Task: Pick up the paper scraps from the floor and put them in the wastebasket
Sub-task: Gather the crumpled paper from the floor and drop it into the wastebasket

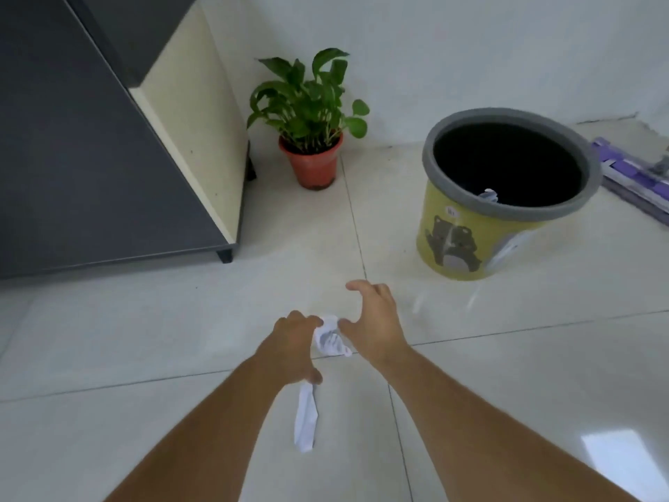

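A crumpled white paper scrap (330, 338) sits at the centre of the frame, low over the pale tiled floor (506, 375), between the two hands. The left hand (295, 344) reaches in from the lower left, and its fingertips are pinched together on the left edge of this scrap, so its grip is clamped on the paper. A second scrap, a long white strip (306, 418), hangs or lies just below the left hand, its top end tucked under the heel of that hand; whether the hand holds it or merely covers it cannot be told. The right hand (373, 320) comes in from the lower right, with its thumb tip touching the right edge of the crumpled scrap and its fingers spread and curved, grip apart, closed on nothing. Up and to the right stands the wastebasket (467, 248), yellow with a bear picture on its side and a grey rim, well apart from the hands; a bit of white paper (489, 195) shows inside near its front rim. At the upper middle, against the white wall, a green plant in a red pot (314, 164) stands on the floor. A dark cabinet (90, 157) with a cream side panel fills the upper left. At the right edge lies a purple and grey object (637, 175), too blurred to name.
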`<state>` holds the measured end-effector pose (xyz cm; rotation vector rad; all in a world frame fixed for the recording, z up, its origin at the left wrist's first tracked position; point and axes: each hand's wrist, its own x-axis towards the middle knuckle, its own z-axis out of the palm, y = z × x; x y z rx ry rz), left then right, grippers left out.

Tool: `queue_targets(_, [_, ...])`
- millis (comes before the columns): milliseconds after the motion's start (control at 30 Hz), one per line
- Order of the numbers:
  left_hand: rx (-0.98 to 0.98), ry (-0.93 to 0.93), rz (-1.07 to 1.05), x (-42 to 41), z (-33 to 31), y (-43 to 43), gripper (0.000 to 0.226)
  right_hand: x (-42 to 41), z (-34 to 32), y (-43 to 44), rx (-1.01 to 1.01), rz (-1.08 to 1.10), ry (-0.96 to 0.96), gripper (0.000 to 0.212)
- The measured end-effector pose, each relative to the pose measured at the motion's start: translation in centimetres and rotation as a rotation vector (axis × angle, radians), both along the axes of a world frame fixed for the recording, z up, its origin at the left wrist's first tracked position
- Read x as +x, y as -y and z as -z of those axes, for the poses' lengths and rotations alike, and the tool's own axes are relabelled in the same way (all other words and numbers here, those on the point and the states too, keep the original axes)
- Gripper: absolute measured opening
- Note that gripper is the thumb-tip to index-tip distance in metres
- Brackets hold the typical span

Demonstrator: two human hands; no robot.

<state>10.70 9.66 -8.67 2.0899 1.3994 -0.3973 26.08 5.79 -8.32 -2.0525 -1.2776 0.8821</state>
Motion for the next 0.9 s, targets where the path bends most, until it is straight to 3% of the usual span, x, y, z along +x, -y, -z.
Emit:
queue_targets(233, [-0.079, -0.093, -0.01, -2.8, 6.6, 5.6, 0.089, -3.8, 7.2, -0.3, -0.148, -0.137, 0.063, 0.071])
queue_targets(433, [0.014, -0.005, -0.06, -3.0, 8.8, 5.4, 0.054, -4.8, 9.8, -1.8, -0.226, -0.215, 0.083, 0.074])
queue_targets(633, [0.004, 0.059, -0.204, -3.5, 9.4, 4.3, 0.026, -4.4, 11.1, -0.8, -0.256, -0.19, 0.144, 0.049])
queue_targets(733, [0.012, 0.085, -0.28, -3.6, 9.0, 3.5, 0.029, -3.3, 11.3, -0.3, -0.211, -0.113, 0.121, 0.038])
queue_targets(900, [0.026, 0.19, -0.368, -2.0, 5.7, 1.2, 0.03, -0.3, 9.0, 0.1, -0.131, -0.016, 0.063, 0.037])
